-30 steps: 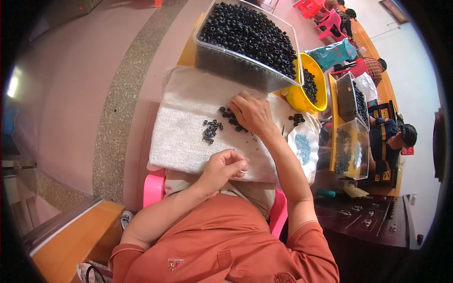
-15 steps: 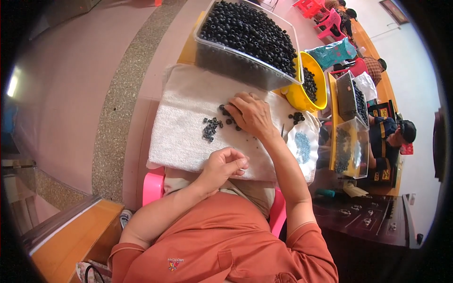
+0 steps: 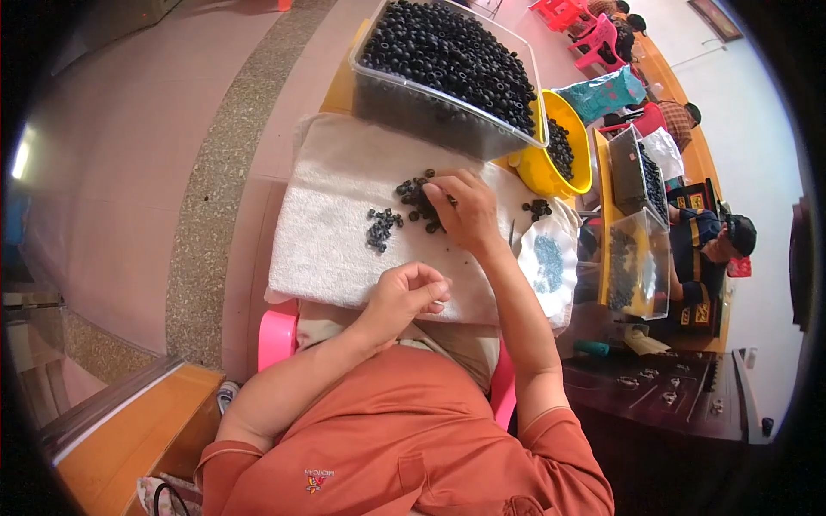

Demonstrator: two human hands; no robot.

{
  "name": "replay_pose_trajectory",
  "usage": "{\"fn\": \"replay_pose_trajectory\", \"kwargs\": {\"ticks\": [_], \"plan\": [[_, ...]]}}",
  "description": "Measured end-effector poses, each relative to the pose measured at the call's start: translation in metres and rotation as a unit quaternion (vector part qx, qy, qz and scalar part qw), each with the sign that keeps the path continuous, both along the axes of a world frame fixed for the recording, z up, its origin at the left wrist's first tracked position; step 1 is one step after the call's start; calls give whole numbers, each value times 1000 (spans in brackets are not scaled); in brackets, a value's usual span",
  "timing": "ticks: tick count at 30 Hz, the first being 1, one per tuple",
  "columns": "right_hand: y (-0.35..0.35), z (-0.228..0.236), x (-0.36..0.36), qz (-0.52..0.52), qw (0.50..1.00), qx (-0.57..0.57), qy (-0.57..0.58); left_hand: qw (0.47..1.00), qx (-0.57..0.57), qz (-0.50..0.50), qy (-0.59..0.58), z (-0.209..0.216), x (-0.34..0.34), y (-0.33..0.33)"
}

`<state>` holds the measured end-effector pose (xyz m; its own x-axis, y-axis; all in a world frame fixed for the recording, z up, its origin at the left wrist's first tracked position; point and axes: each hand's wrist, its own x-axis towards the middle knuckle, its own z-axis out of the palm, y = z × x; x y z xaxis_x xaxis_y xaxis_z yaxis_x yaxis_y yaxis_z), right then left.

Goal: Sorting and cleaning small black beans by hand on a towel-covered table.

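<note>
On a white towel [image 3: 331, 219] lies a loose pile of small black ring-shaped pieces [image 3: 411, 191]. My right hand [image 3: 469, 211] is over the right side of this pile, fingers curled down and thumb toward the pieces; its fingertips are partly hidden. Closer to my body, my left hand [image 3: 403, 297] hovers above the towel's front edge with thumb and forefinger pinched together. Something tiny and pale may show at that pinch, too small to name. A smaller cluster of dark, shinier pieces [image 3: 379, 230] sits to the left of the pile.
Beyond the towel stands a clear bin [image 3: 430, 107] full of black rings, beside a yellow bowl [image 3: 581, 176] holding more. Right of my forearm is a white sheet [image 3: 527, 258] with pale blue bits [image 3: 548, 262], near a small black cluster [image 3: 537, 209]. A co-worker [image 3: 710, 249] sits at far right.
My right hand has shifted slightly right and its thumb now shows, uncovering more of the black pile. My left hand keeps its pinch in nearly the same place.
</note>
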<state>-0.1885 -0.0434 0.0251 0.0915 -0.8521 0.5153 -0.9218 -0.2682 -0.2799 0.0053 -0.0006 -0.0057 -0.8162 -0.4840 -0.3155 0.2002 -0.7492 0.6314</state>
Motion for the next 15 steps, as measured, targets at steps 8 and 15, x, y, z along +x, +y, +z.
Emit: {"fn": "replay_pose_trajectory", "kwargs": {"ticks": [8,15], "plan": [[13,-3,-18,-16,986,5,-168,1000,7,-12,-15,2,1,-1],[26,7,-30,-45,933,45,-355,1000,-3,-6,-17,1,0,-2]]}}
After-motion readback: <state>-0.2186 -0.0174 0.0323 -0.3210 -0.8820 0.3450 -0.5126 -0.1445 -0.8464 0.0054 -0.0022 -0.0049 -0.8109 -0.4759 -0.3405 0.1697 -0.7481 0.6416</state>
